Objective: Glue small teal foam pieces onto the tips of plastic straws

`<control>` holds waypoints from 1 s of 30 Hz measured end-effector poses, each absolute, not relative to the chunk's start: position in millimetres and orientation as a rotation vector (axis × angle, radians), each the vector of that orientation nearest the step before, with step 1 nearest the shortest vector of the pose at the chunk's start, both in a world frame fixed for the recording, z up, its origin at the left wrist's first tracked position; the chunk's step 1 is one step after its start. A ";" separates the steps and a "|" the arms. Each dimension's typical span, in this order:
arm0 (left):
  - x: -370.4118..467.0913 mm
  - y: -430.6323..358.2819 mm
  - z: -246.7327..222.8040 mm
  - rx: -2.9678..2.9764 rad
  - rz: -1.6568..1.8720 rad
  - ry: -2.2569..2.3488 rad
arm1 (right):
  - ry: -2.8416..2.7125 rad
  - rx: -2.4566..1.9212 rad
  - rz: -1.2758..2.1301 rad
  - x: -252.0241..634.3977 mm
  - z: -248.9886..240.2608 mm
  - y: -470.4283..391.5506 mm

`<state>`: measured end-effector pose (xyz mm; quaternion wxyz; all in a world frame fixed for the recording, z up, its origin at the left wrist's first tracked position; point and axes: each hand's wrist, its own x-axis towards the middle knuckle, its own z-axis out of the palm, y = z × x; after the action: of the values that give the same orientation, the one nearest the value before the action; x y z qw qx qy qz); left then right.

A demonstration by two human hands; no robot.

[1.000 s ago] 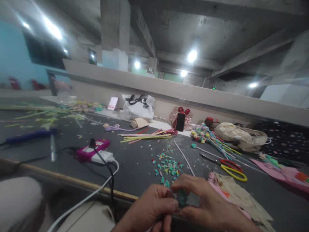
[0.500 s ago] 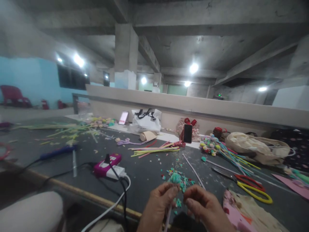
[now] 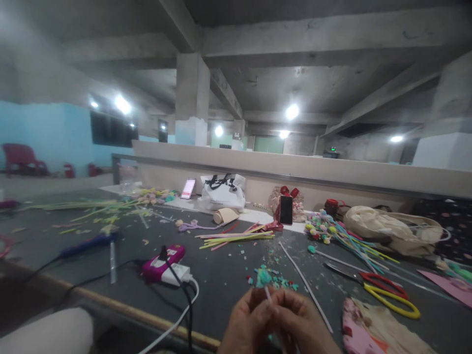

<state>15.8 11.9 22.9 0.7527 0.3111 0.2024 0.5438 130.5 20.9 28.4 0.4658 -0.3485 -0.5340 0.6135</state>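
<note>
My left hand [image 3: 246, 319] and my right hand [image 3: 301, 318] are together at the front edge of the table, fingertips meeting. Between them they pinch a thin pale lilac stem [image 3: 268, 294], whose upper tip pokes out above the fingers. Just beyond the fingertips is a fluffy green clump [image 3: 263, 276]; whether it is joined to the stem I cannot tell. Small green and red scraps [image 3: 285, 283] are scattered around it. Another pale lilac stem [image 3: 306, 285] lies to the right of my hands.
Scissors [image 3: 383, 292] with red and yellow handles lie at right, behind a pink item [image 3: 356, 327] on beige cloth. A magenta power strip [image 3: 164, 263] with cables is at left. Coloured stems [image 3: 238, 237], a white bag [image 3: 223, 191] and a dark phone [image 3: 285, 210] are farther back.
My right hand has moved left to meet my left hand and now grips the stem too. The view has tilted up slightly. The green clump shows less clearly.
</note>
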 end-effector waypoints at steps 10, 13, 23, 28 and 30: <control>-10.8 13.7 20.0 0.885 1.035 0.569 | -1.212 -0.848 1.665 143.1 17.5 5.3; -9.4 12.7 23.4 0.889 1.118 0.598 | -1.236 -0.856 1.684 143.7 15.0 3.9; -10.6 8.5 26.9 1.006 1.269 0.616 | -1.246 -0.824 1.757 141.2 14.2 1.5; -9.8 6.9 28.9 0.993 1.271 0.654 | -1.257 -0.813 1.748 140.7 12.3 0.0; -9.7 7.2 29.0 0.978 1.264 0.650 | -1.274 -0.832 1.733 141.0 12.5 0.1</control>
<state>-9.7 7.2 29.0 0.6504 0.4308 0.2861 0.5564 141.0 0.1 12.5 0.4058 -0.3298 -0.5048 0.6868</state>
